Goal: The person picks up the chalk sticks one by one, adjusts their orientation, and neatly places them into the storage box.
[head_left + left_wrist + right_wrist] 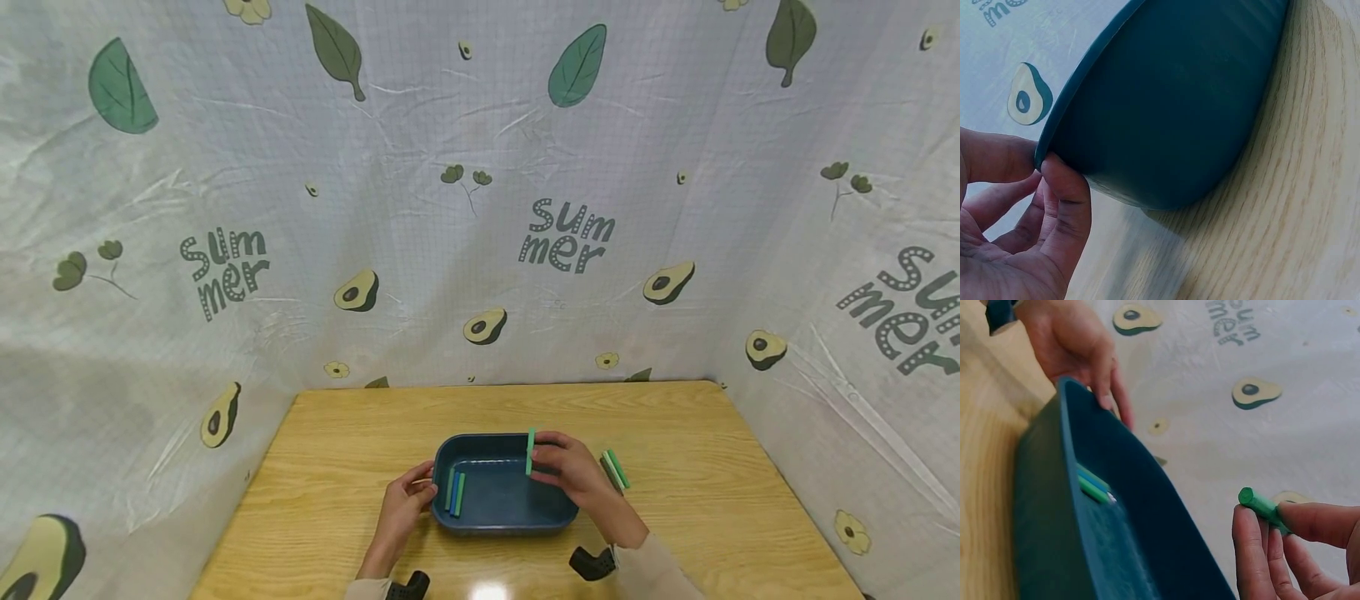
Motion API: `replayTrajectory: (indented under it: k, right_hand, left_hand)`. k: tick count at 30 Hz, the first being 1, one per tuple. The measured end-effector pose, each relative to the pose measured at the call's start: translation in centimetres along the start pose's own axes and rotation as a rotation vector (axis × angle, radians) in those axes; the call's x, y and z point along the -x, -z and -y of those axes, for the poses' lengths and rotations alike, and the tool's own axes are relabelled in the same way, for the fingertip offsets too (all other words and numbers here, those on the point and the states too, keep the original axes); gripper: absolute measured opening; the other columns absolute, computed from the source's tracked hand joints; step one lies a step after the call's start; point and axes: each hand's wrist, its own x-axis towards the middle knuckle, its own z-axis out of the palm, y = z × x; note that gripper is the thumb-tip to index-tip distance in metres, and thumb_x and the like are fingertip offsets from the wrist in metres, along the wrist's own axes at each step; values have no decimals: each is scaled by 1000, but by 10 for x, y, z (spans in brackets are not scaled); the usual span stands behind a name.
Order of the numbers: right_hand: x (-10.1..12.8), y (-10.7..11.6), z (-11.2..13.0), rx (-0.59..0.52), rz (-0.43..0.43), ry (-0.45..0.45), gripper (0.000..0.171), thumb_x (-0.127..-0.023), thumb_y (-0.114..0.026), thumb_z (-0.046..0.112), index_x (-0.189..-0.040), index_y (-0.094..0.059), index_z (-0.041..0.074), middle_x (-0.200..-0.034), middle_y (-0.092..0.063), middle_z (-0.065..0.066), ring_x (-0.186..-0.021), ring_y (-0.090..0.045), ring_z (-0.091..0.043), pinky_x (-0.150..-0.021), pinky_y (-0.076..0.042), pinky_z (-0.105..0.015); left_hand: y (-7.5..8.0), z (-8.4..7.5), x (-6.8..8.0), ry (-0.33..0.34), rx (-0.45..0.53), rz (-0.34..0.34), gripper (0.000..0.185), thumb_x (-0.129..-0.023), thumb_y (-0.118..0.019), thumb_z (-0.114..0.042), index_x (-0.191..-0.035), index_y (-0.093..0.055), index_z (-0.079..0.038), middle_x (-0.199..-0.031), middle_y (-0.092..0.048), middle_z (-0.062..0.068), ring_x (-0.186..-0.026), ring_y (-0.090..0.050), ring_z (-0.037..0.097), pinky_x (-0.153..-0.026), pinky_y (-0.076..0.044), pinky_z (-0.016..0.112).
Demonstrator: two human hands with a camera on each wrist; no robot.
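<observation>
A dark blue rectangular bin (pixel 495 528) stands on the wooden table. At its left end my left hand (pixel 402 506) pinches the rim between thumb and finger, as the left wrist view shows up close. My right hand (pixel 567 466) holds a slim green stick (pixel 530 452), pen-like and round-ended, over the bin's right part. Thumb and fingertips grip the green stick (pixel 1260 508) in the right wrist view, clear of the bin wall. Inside the bin at the left lie a blue stick (pixel 455 493) and two green sticks (pixel 460 495), side by side.
Right of the bin, a green stick (pixel 618 468) and a whitish stick (pixel 611 472) lie together on the table (pixel 337 433), partly beside my right wrist. A white printed curtain (pixel 420 250) encloses the table at the back and sides.
</observation>
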Motion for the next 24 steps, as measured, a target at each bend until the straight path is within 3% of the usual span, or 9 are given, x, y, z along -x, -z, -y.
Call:
replayTrajectory:
  k: [12, 24]
  right_hand:
    - [-7, -26, -16, 6, -9, -12, 45, -91, -64, 7, -130, -46, -8, -99, -61, -4, -88, -67, -16, -89, -56, -46]
    - [-20, -42, -29, 52, 10, -61, 40, -90, -65, 6, -126, -52, -5, -98, -63, -9, -85, -67, -18, -86, -57, -46]
  left_hand:
    - [0, -1, 0, 4, 4, 1, 45, -92, -58, 3, -136, -54, 3, -125, -56, 23, -96, -59, 16, -73, -55, 29]
    - [0, -3, 1, 12, 12, 4, 45, -92, -58, 2, -137, -53, 3, -127, -55, 24, -98, -59, 17, -73, -55, 31]
